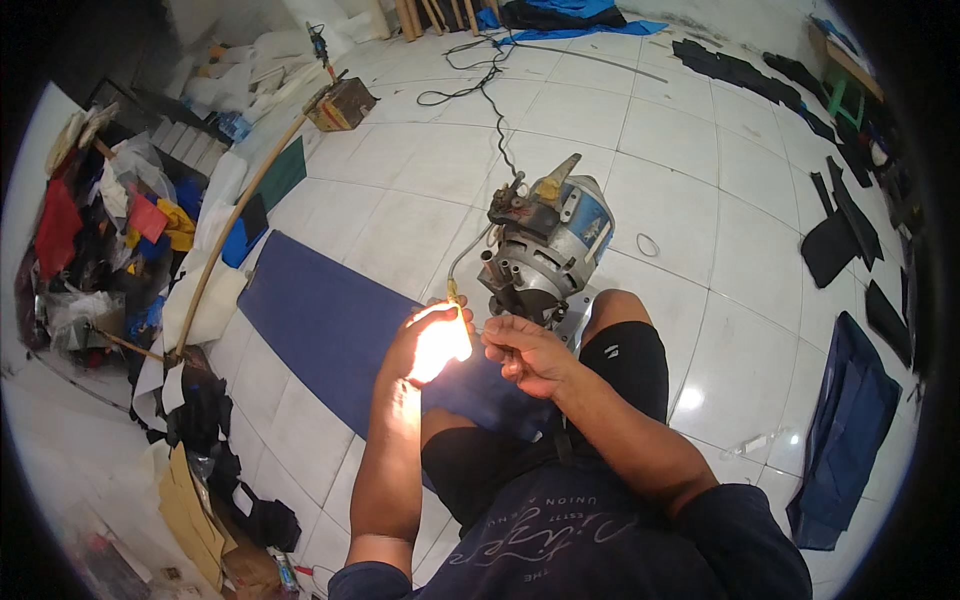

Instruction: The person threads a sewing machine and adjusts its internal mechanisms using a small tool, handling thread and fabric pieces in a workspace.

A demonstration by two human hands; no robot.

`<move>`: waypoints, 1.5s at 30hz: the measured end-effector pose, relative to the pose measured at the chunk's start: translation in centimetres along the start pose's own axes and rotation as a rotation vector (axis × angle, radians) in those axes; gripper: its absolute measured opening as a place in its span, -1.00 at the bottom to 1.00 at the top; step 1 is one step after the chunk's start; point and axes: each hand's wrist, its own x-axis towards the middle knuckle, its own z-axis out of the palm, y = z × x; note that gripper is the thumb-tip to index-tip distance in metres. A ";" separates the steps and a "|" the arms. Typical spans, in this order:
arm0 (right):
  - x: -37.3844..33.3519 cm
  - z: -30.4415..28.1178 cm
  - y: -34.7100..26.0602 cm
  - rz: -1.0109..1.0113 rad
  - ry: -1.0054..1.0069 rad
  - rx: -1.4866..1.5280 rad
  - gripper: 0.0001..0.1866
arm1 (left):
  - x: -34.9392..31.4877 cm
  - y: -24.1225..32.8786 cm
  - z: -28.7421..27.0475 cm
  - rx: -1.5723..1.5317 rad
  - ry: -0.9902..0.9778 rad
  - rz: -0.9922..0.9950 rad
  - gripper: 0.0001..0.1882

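A motor-driven cloth cutting machine (560, 235), grey metal with a blue band, stands on the floor in front of me. From it a thin bent lamp arm (462, 262) leads to a small brass-coloured socket. The lit lamp (458, 335) glares below the socket. My left hand (425, 340) is curled round this lamp, its palm washed out by the light. Close on its right, my right hand (520, 352) has thumb and fingers pinched together, and what they hold is too small to make out. Beneath both hands lies a long dark blue cloth (330, 315).
A black cable (490, 90) runs from the machine to the back. Scraps and bags (130, 220) pile up at left, beside a long curved pole (235, 215). Folded blue cloth (845, 430) and black cut pieces (840, 235) lie at right. A box (340, 105) sits farther back.
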 end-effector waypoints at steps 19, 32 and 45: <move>-0.9 0.4 -0.5 0.183 0.032 0.085 -0.89 | 0.4 -0.8 0.0 0.003 0.008 -0.002 -0.50; -1.2 0.6 3.4 0.190 0.018 0.268 -0.81 | 0.4 -1.1 -0.1 -0.048 -0.051 0.054 -0.58; -1.1 0.0 2.8 -0.234 -0.034 -0.315 -0.82 | 0.4 -0.6 -0.4 -0.067 -0.088 0.017 -0.67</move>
